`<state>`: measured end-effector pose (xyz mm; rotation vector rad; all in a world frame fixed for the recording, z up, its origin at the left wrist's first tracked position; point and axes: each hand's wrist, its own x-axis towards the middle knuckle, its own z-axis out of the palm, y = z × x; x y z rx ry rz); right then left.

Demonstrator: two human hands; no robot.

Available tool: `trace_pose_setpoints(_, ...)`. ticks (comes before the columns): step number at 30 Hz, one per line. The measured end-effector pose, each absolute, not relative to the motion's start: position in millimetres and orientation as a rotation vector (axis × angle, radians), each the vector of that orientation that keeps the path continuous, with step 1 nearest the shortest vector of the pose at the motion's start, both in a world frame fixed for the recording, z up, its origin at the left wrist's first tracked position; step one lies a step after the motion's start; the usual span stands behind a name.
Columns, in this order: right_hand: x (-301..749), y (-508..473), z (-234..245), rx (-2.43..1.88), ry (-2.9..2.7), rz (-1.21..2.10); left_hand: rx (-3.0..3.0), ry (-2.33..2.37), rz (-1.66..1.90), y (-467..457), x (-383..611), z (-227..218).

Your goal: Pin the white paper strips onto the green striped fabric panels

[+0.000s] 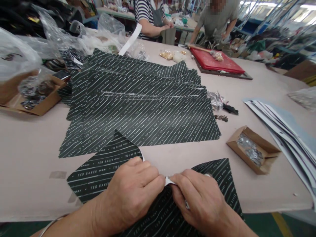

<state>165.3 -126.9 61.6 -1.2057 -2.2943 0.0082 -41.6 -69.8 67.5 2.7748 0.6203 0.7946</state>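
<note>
A dark fabric panel (106,168) with diagonal white stripes and lettering hangs bunched over the table's front edge. My left hand (134,189) is closed on it, knuckles up. Close beside it, my right hand (197,194) pinches the same panel between thumb and fingers. Between the two sets of fingertips a small bit of the panel's white underside (168,181) shows. Something small and shiny peeks out under my right fingers, too hidden to name. Just beyond my hands lies a fanned stack of matching fabric panels (148,115).
To the right stands a cardboard box (256,151) of small metal pieces, beside layered white sheets (278,141). Another cardboard box (32,95) and plastic bags (106,36) are at the left. A red board (217,61) lies farther back, where two people stand.
</note>
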Motion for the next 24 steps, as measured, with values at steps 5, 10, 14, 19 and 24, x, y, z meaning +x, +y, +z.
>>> trace_pose_setpoints(5, 177.0, -102.6, 62.5, -1.335, -2.344, -0.109, 3.081, 0.743, 0.901, -40.1, -48.0, 79.2)
trace_pose_setpoints(10, 187.5, -76.2, 64.3, -1.463, -2.334, -0.557, 3.340, 0.871, 0.775, -14.1, -50.5, 76.8)
trace_pose_setpoints(14, 192.4, -77.5, 50.4, -1.617, -2.464, -0.426, 3.291, 0.959, 0.617, -19.2, -56.7, 52.8)
trace_pose_setpoints(19, 191.4, -89.5, 55.0, -1.804, -2.531, 0.205, 3.169, 0.680, 0.677, -38.5, -62.8, 21.7)
trace_pose_setpoints(24, 200.4, -88.6, 73.9, -1.864, -2.463, 0.345, 2.983, 0.816, 0.779, -42.0, -59.7, -13.2)
